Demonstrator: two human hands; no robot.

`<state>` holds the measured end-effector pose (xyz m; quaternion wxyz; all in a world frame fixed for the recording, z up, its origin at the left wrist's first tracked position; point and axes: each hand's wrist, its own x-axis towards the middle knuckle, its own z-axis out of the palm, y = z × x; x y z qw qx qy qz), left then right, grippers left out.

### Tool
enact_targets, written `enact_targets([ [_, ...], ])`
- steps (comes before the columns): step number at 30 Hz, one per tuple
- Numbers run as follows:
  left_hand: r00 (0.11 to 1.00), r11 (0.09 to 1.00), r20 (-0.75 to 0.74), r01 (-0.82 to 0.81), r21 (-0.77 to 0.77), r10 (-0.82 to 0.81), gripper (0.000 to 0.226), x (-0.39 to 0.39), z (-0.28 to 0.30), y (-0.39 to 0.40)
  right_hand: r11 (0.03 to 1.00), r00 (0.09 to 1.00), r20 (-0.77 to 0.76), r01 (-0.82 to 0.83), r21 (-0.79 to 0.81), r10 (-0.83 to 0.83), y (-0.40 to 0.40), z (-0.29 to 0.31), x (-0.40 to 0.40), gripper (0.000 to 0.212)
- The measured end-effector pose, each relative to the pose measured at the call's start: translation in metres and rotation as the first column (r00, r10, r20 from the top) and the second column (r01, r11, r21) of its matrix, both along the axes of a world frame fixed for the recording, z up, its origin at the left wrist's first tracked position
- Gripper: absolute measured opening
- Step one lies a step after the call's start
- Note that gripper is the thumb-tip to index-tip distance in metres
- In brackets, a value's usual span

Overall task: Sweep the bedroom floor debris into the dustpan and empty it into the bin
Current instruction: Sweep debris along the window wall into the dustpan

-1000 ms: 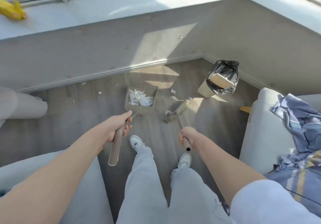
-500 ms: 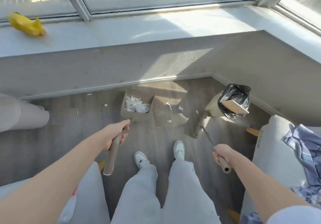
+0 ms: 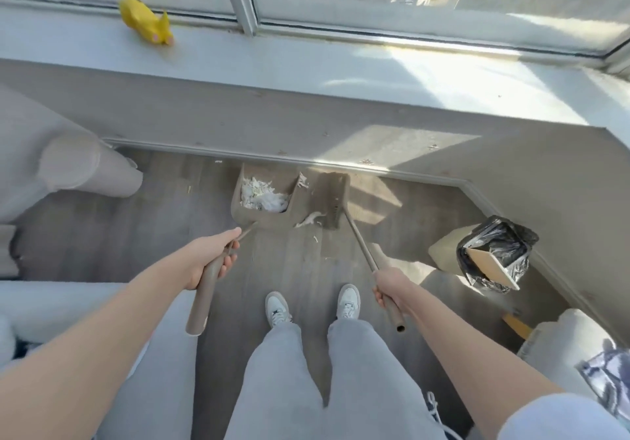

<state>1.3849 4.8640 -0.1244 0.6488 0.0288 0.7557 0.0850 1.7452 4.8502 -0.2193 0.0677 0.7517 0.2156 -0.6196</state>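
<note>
A taupe dustpan (image 3: 245,212) sits on the grey wood floor near the skirting, holding a heap of white paper scraps (image 3: 262,195). My left hand (image 3: 213,255) grips its long handle. My right hand (image 3: 390,286) grips the broom handle, and the broom head (image 3: 335,199) stands on the floor just right of the dustpan. Loose white scraps (image 3: 308,219) lie between the broom head and the pan, with another piece (image 3: 301,180) by the pan's far right corner. A bin (image 3: 491,252) lined with a black bag stands at the right, a cardboard piece sticking out of it.
A white window ledge (image 3: 306,71) runs along the far wall, with a yellow toy (image 3: 146,21) on it. Grey upholstered furniture flanks me on the left (image 3: 68,306) and right (image 3: 566,340). A rolled cushion (image 3: 88,170) lies at the left. My two white shoes stand on the floor below the hands.
The broom head swung from the right, near the bin, to just beside the dustpan's right edge, pushing scraps toward it. The view tilted up, and the dustpan stayed put.
</note>
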Motion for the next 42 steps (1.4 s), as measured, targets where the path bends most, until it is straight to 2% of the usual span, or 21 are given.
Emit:
enact_targets([
  [4,0.999,0.999,-0.004,-0.05,-0.008,0.05,0.034,-0.012,0.007,-0.007,0.998,0.999,0.028,0.047,-0.031,-0.046,-0.011,0.014,-0.004,0.025],
  [10,0.981,0.981,0.008,-0.196,-0.012,0.196,0.032,-0.04,0.012,-0.029,0.939,0.946,-0.032,0.314,-0.141,-0.322,-0.001,0.014,-0.1,0.025],
  [16,0.972,0.974,0.065,-0.223,-0.042,0.225,0.035,-0.085,-0.007,-0.055,0.958,0.954,-0.099,0.278,-0.072,-0.284,0.018,-0.001,-0.168,0.021],
  [18,0.967,0.971,0.097,-0.231,-0.058,0.236,0.035,-0.1,-0.011,-0.065,0.975,0.973,-0.068,0.217,-0.047,-0.22,0.017,0.004,-0.169,0.023],
  [20,0.958,0.967,0.133,-0.248,-0.058,0.253,0.036,-0.117,-0.014,-0.074,1.0,1.0,-0.001,0.024,-0.005,-0.024,0.016,0.01,-0.163,0.023],
  [22,0.948,0.963,0.171,-0.261,-0.061,0.268,0.037,-0.13,-0.014,-0.081,0.977,0.975,0.07,-0.211,0.028,0.209,0.021,0.022,-0.155,0.024],
  [24,0.936,0.956,0.197,-0.284,-0.068,0.292,0.037,-0.145,-0.013,-0.089,0.934,0.933,0.086,-0.353,0.046,0.348,0.031,0.036,-0.154,0.024],
  [27,0.915,0.939,0.21,-0.334,-0.083,0.344,0.037,-0.159,-0.014,-0.098,0.893,0.895,0.018,-0.445,0.059,0.445,0.058,0.059,-0.175,0.023],
  [31,0.881,0.909,0.222,-0.405,-0.1,0.417,0.037,-0.173,-0.017,-0.106,0.821,0.819,-0.058,-0.569,0.041,0.57,0.1,0.05,-0.241,0.018],
  [37,0.832,0.859,0.214,-0.494,-0.136,0.512,0.037,-0.2,-0.048,-0.103,0.769,0.757,-0.159,-0.639,0.026,0.634,0.142,-0.009,-0.384,0.016],
  [42,0.84,0.861,0.187,-0.493,-0.125,0.509,0.037,-0.227,-0.071,-0.084,0.733,0.712,-0.193,-0.676,0.073,0.675,0.153,-0.072,-0.489,0.024],
])
